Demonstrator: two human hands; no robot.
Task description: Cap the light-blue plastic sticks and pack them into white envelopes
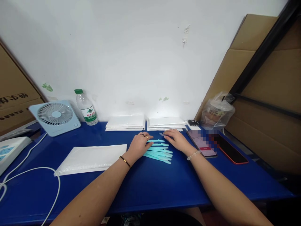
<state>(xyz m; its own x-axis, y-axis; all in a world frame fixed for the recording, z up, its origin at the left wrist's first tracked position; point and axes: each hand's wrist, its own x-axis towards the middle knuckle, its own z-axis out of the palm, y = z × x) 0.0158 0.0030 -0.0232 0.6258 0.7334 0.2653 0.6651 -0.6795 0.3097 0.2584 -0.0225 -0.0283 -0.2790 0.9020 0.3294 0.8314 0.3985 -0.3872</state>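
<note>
Several turquoise eyebrow razors (160, 153) lie fanned out on the blue table, their narrow ends pointing right. My left hand (138, 145) is over their left ends, with thumb and forefinger closed around the handle of the uppermost razor (156, 140). To the right, my right hand (176, 139) has its fingers pinched on a small clear plastic piece (162, 134) that looks like a blade cap. The rest of that piece is hidden under the fingertips. A padded white envelope (91, 158) lies left of my left forearm.
Two stacks of white envelopes (125, 121) stand against the wall. At left are a blue fan (56, 116), a water bottle (86, 108) and a white cable (58, 182). Two phones (231, 149) and a bagged drink cup (217, 110) are at right, beside cardboard (265, 125).
</note>
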